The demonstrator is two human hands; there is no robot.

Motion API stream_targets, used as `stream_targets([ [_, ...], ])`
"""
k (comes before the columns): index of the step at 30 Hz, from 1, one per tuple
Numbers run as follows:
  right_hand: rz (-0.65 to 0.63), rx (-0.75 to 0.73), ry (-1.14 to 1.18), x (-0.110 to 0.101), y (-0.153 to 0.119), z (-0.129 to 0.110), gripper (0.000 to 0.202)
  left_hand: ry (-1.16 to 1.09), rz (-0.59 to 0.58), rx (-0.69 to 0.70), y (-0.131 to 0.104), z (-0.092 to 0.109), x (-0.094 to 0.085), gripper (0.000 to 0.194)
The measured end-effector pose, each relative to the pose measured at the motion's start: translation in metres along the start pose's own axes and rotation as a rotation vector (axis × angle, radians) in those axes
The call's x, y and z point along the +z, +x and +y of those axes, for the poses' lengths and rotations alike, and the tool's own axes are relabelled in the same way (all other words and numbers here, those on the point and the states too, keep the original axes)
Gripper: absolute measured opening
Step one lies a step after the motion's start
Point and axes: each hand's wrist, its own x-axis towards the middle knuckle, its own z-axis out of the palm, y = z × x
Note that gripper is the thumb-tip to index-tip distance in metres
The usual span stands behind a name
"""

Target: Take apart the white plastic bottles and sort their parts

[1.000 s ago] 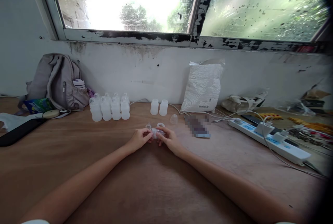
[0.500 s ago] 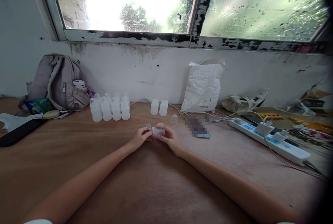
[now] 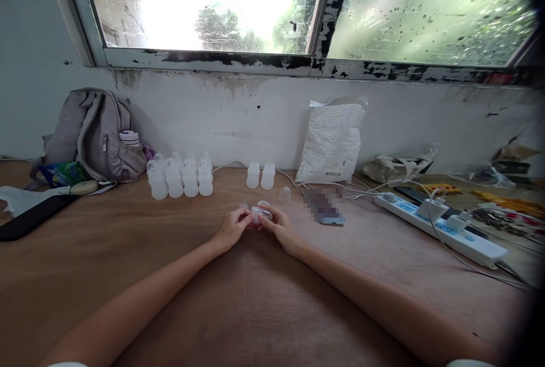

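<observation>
My left hand (image 3: 232, 229) and my right hand (image 3: 281, 229) meet over the middle of the wooden table (image 3: 238, 299). Between their fingertips they hold a small translucent bottle part (image 3: 260, 213), lying on its side just above the tabletop. A clear nipple (image 3: 284, 195) sits on the table just beyond my right hand. Two open white bottles (image 3: 260, 175) stand further back. A cluster of several capped white bottles (image 3: 180, 175) stands to the back left.
A grey backpack (image 3: 91, 134) leans on the wall at the left, with a black tablet (image 3: 29, 216) in front of it. A white plastic bag (image 3: 332, 142) stands at the back. A phone (image 3: 323, 206), a power strip (image 3: 443, 229) and cables lie to the right.
Both hands have shifted the small bottle part slightly away from me and turned it a little. Nothing else has moved.
</observation>
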Motion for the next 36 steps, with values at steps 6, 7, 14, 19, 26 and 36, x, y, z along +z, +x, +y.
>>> stream_targets([
  [6,-0.004,0.032,0.143,-0.001,0.001,0.004,0.039,0.027,0.024,0.030,-0.001,0.004,0.004,0.020],
  [7,-0.007,0.031,0.156,-0.001,0.001,0.004,0.038,0.033,0.032,0.037,-0.001,0.005,0.004,0.020],
  [14,0.027,-0.047,0.090,-0.002,-0.001,-0.001,0.037,-0.005,0.118,0.031,0.001,-0.002,0.002,0.022],
  [19,-0.070,-0.112,0.051,-0.001,-0.001,-0.004,0.036,-0.208,0.041,-0.031,0.005,-0.008,-0.001,0.036],
  [26,-0.124,0.052,0.071,0.000,-0.002,-0.003,0.038,-0.073,-0.043,-0.014,0.003,-0.010,-0.006,0.039],
  [36,-0.159,0.067,0.183,0.004,-0.003,-0.004,0.036,0.061,-0.030,0.090,-0.003,0.000,-0.015,0.034],
])
